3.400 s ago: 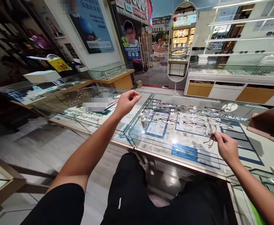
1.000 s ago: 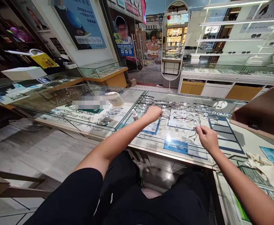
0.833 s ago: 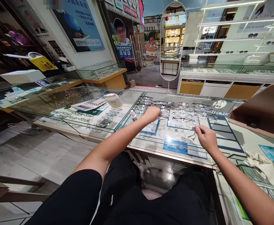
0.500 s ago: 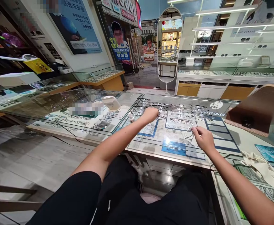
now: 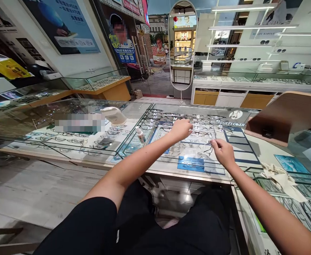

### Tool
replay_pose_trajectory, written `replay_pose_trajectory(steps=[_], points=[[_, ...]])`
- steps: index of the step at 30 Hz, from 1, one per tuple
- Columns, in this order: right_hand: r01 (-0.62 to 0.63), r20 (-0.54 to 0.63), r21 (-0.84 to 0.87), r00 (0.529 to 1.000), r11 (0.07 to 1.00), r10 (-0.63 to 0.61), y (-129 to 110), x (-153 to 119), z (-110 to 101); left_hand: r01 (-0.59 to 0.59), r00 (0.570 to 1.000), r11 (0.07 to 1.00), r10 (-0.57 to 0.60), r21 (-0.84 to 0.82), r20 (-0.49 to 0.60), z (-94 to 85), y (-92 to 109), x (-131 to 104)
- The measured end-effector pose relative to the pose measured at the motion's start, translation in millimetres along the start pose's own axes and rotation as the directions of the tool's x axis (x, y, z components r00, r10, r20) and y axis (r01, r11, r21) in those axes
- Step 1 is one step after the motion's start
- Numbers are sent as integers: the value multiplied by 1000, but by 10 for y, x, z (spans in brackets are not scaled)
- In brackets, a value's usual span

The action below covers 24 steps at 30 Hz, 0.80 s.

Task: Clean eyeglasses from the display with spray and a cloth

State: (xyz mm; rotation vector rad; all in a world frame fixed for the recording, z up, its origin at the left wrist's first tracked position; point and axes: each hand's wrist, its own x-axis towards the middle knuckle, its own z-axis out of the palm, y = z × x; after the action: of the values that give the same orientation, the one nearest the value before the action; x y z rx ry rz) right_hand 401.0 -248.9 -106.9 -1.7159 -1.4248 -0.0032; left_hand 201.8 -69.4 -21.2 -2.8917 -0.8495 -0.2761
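Observation:
My left hand (image 5: 181, 129) reaches over the rows of eyeglasses on the glass counter. Its fingers are curled together at the near rows, and what they hold, if anything, is hidden. In my right hand (image 5: 223, 152), thumb and fingers pinch a pair of thin-framed glasses (image 5: 208, 148), which hang just above the counter top. A dark-framed pair of eyeglasses (image 5: 200, 134) lies between the two hands. Left of my left forearm stands a small white spray bottle (image 5: 140, 135).
A white device (image 5: 114, 116) stands on the glass display counter (image 5: 134, 106) to the left. A brown panel (image 5: 273, 117) rises at the right. Beside my right forearm lies a cream cloth (image 5: 283, 180) above more eyewear. A blue card (image 5: 191, 163) is near the front edge.
My left hand has moved to the right along the rows, closer to my right hand. The right hand keeps its pinch on the glasses. The view has shifted slightly.

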Motion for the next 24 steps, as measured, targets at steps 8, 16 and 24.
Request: replay_pose_trajectory(steps=[8, 16, 24], points=[[22, 12, 4, 1000, 1000, -22, -36, 17, -4, 43, 996, 999, -41, -30, 82, 251, 388, 438], [17, 11, -12, 1000, 1000, -17, -50, 22, -3, 73, 991, 997, -70, -20, 113, 234, 277, 498], [14, 16, -20, 1000, 1000, -14, -53, 26, -3, 89, 991, 996, -86, -30, 102, 248, 212, 538]])
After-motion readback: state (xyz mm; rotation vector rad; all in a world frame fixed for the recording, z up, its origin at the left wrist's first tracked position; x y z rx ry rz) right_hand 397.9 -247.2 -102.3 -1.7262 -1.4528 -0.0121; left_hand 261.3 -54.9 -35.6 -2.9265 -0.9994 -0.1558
